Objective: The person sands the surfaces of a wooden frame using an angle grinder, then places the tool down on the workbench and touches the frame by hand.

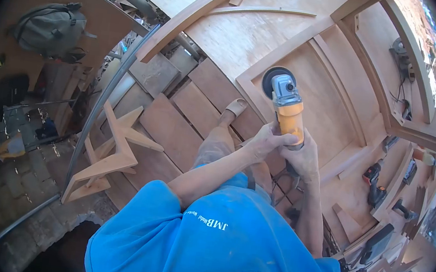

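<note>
A yellow angle grinder [291,112] with a silver head and a dark round disc [270,80] points away from my body. Both hands hold its yellow body. My left hand [264,143] wraps it from the left side, and my right hand [304,157] grips it from the right and below. Beyond the grinder lies a pale plywood panel [309,87] with a wooden frame [287,46] around it. The disc is above the frame's near corner; whether it touches the wood cannot be told.
A zigzag wooden piece [118,159] stands at left beside a curved metal pipe [92,105]. A backpack [52,30] lies at upper left. Cordless drills [376,186] and another power tool [401,55] rest at right. Brown boards [171,125] cover the floor.
</note>
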The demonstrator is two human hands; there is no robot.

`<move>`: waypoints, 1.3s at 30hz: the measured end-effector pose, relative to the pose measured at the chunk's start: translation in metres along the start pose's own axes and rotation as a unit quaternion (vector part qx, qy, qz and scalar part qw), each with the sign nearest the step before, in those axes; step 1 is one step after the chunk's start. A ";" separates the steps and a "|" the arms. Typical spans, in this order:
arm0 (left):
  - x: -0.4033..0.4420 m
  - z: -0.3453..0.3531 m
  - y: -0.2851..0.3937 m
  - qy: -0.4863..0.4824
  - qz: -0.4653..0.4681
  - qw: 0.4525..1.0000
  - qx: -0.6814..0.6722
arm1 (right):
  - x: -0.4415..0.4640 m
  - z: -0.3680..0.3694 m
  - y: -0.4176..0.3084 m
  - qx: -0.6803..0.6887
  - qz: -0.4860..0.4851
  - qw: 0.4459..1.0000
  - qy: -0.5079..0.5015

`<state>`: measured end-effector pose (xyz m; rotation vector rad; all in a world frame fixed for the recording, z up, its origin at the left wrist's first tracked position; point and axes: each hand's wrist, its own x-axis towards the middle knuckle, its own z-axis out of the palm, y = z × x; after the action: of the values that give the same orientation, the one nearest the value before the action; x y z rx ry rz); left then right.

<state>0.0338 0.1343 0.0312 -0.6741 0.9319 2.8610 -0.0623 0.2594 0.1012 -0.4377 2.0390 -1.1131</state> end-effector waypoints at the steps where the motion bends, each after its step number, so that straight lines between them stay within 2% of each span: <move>1: -0.002 -0.005 0.006 0.004 -0.005 1.000 -0.026 | 0.007 0.011 -0.006 -0.005 -0.010 1.000 -0.017; 2: -0.004 -0.007 0.010 0.027 0.035 0.998 -0.053 | 0.012 0.020 -0.010 -0.011 -0.020 0.999 -0.034; 5: -0.002 -0.023 0.005 0.060 0.076 0.990 -0.106 | 0.026 0.033 -0.015 -0.044 -0.023 0.996 -0.078; 9: 0.005 -0.027 0.002 0.111 0.096 0.981 -0.127 | 0.044 0.037 -0.005 -0.097 -0.014 0.990 -0.104; 13: 0.012 -0.025 0.005 0.115 0.092 0.982 -0.115 | 0.052 0.030 -0.014 -0.139 0.027 0.982 -0.122; 18: 0.029 -0.018 0.012 0.099 0.091 0.982 -0.129 | 0.062 0.022 -0.022 -0.168 0.025 0.982 -0.081; 28: 0.095 0.015 0.044 0.034 0.026 0.994 -0.097 | 0.092 -0.033 -0.042 -0.142 0.040 0.989 -0.024; 31: 0.115 0.024 0.053 0.022 0.019 0.996 -0.087 | 0.103 -0.048 -0.039 -0.082 0.022 0.996 0.000; 39: 0.161 0.051 0.075 0.006 0.024 0.998 -0.063 | 0.127 -0.082 -0.043 -0.053 -0.001 0.997 0.048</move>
<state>-0.1449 0.0901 0.0413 -0.6885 0.7851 2.9815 -0.2095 0.2047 0.1056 -0.4474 2.1898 -1.0495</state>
